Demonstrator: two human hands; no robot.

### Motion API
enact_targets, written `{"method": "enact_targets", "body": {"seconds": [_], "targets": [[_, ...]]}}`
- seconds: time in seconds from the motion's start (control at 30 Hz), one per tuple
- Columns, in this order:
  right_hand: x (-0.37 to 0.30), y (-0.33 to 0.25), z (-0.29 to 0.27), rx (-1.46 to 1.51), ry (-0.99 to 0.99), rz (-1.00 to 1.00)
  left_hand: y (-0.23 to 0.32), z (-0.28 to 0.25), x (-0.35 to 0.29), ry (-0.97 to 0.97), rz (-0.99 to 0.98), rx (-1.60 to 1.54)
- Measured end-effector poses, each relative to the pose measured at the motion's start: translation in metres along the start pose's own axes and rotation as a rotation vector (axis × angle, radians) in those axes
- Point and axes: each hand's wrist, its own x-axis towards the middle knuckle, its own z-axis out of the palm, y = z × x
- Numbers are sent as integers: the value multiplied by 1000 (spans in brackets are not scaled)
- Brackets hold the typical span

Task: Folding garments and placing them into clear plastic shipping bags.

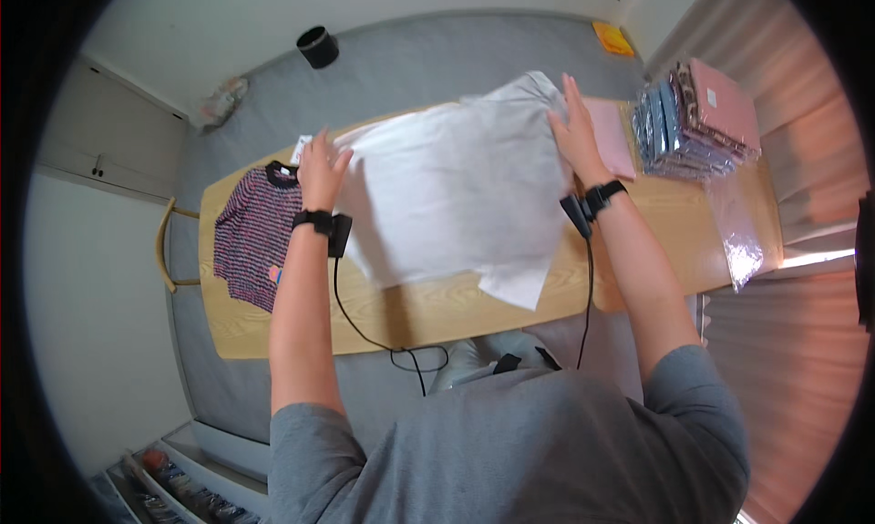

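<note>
A white garment (447,191) lies spread across the table in front of me, slightly blurred, with one lower corner jutting toward me. My left hand (321,170) is at its left edge, thumb apart from the fingers, which are a little smeared. At the upper right edge my right hand (576,134) has its fingers stretched out and thumb spread, next to a bunched part of the cloth. Neither hand visibly grips the fabric. Left of my left hand lies a pink-and-dark knitted sweater (258,232) with a black collar; a white tag (301,148) shows beside it.
On the right of the wooden table (638,260) are a stack of bagged folded clothes (697,118), a flat pink item (609,137) and a clear plastic bag (736,232). Cables hang from both wrist straps. A chair (169,246) stands left; a black bin (317,47) is beyond.
</note>
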Motion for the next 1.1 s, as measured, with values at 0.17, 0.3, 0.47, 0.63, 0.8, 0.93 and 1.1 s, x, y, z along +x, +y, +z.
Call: {"method": "enact_targets", "body": {"seconds": [0.17, 0.3, 0.47, 0.63, 0.8, 0.93, 1.1], "targets": [[-88, 61, -4, -345, -385, 199, -11, 62, -55, -175, 158, -39], [-186, 54, -10, -346, -632, 696, -28, 82, -160, -345, 172, -26], [-265, 69, -6, -562, -326, 781, -1, 91, -223, -472, 138, 99], [-278, 95, 0, -169, -555, 1052, 8, 103, -243, -423, 78, 253], [-259, 71, -22, 455, -523, 1280, -10, 109, -246, -495, 87, 492], [-265, 59, -68, 533, -702, 1347, -3, 96, -254, -576, 103, 457], [-273, 37, -110, 453, -907, 1409, 19, 67, -307, -595, 181, 353]]}}
